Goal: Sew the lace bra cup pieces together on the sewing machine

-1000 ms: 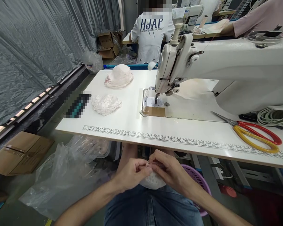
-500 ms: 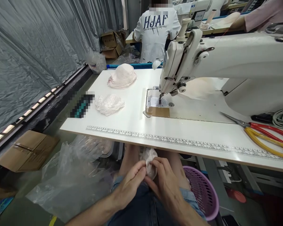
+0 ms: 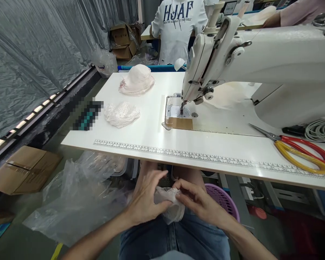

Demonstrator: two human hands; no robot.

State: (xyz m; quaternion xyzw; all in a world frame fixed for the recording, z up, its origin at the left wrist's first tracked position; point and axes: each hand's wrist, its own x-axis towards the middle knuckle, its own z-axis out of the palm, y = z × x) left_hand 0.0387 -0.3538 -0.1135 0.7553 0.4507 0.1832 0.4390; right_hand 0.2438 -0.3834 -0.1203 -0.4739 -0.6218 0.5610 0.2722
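Observation:
A small piece of white lace fabric (image 3: 174, 211) is in front of my lap, below the table edge. My right hand (image 3: 196, 198) pinches its upper right edge between thumb and fingers. On its other side, my left hand (image 3: 147, 198) has thumb and fingers spread apart; the thumb lies against the lace and the fingers are slightly blurred. On the table to the left lie another white lace piece (image 3: 121, 114) and, behind it, a stack of pale pink cup-shaped pieces (image 3: 137, 80).
A white sewing machine (image 3: 232, 61) stands on the white table (image 3: 148, 133), with red-and-yellow-handled scissors (image 3: 300, 151) at right. Below are a purple basket (image 3: 224, 198), clear plastic bags (image 3: 78, 206) and a cardboard box (image 3: 24, 169). A person in a white shirt (image 3: 175, 32) sits ahead.
My left hand has let its pinch go and spread its fingers. The lace has come nearer my body and turned, with my right hand still pinching it. The view has tilted down slightly.

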